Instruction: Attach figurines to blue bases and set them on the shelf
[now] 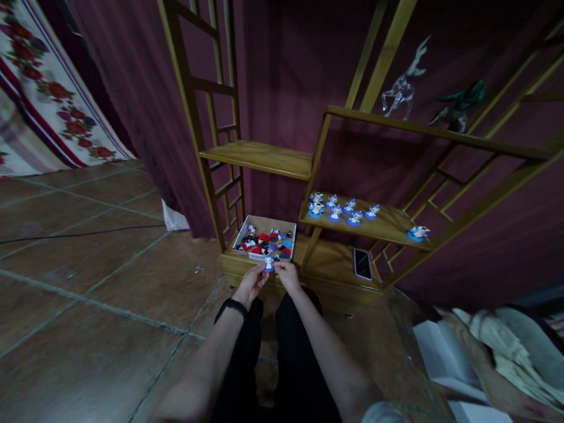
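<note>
A small purple-and-white figurine is held upright just in front of the box. My left hand grips it from the left, fingers closed on its base. On its other side, my right hand is pinched at the figurine's right edge. Right behind them the open cardboard box holds a jumble of red, black, blue and purple figurines. Several purple figurines stand in rows on the wooden shelf to the right. Blue-based figurines stand at that shelf's left end, and another blue-based figurine at its right end.
A phone lies on the bottom board below the figurine shelf. A clear deer ornament and a dark green ornament stand on the top shelf. White boxes are on the floor at right. A black cable crosses the tiles at left.
</note>
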`<state>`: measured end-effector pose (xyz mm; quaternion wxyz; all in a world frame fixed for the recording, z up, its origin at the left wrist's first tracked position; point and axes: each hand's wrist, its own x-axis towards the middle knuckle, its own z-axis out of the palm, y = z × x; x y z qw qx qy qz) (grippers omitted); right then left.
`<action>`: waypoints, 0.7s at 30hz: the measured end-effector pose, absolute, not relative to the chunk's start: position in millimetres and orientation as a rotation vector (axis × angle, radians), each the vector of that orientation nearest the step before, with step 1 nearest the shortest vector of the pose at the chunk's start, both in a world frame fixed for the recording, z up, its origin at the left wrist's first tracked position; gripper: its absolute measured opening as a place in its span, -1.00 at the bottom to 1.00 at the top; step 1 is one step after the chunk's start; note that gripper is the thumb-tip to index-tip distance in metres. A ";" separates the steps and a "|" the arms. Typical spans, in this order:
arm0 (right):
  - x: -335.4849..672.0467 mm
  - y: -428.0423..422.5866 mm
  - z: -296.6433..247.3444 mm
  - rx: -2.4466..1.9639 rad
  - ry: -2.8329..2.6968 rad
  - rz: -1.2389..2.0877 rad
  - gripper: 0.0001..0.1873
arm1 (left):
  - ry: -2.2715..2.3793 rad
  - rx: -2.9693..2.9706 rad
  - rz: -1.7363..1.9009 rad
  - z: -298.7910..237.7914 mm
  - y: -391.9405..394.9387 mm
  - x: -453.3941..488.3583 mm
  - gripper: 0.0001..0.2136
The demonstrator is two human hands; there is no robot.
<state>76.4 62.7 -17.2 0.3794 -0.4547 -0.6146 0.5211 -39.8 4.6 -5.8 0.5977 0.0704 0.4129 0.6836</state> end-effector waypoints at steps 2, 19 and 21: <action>77.8 62.6 -15.9 -1.150 -1.564 1.339 -0.78 | 0.957 0.176 1.588 -5.6 4.4 -40.1 -0.92; 78.5 61.5 -10.3 -1.120 -1.361 1.448 -0.83 | 0.921 0.302 1.539 5.9 -2.7 -30.2 -0.85; 78.8 61.5 -9.9 -1.122 -1.349 1.455 -0.83 | 0.926 0.307 1.545 5.5 -2.7 -30.4 -0.84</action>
